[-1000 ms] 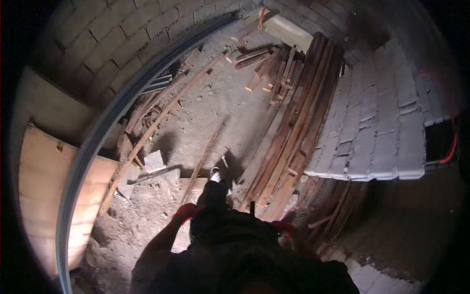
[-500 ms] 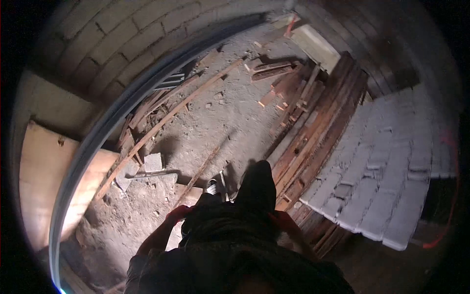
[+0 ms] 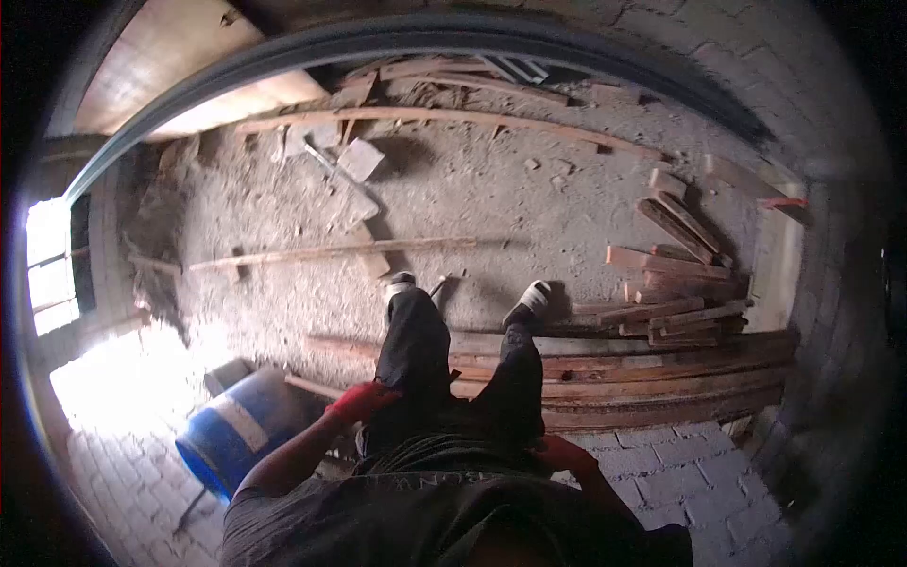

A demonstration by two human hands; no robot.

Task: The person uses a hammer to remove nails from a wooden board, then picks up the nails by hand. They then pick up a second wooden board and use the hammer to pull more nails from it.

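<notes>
My left hand (image 3: 362,403), in a red glove, lies against the dark trousers (image 3: 416,345) at my left thigh. At the other hip, my right hand (image 3: 562,454), also red-gloved, touches the side of the trousers. The fingers of both hands are too dark and blurred to make out. My feet stand apart on the dirt floor, in light-toned shoes (image 3: 535,297). Between them, closer to the left shoe, lies a small stick-like tool (image 3: 438,286). Long brown wooden beams (image 3: 661,369) run just beside my right leg.
Short wood pieces (image 3: 694,317) are piled at the right. A thin plank (image 3: 331,250) and a longer one (image 3: 453,115) cross the floor. A pale block (image 3: 361,159) sits by a long-handled tool (image 3: 331,170). A blue barrel (image 3: 236,430) lies left, near grey blockwork (image 3: 118,463).
The view has swung to the left, bringing the blue barrel and a bright opening into sight. My feet now show apart. Both hands stay at my hips and thighs.
</notes>
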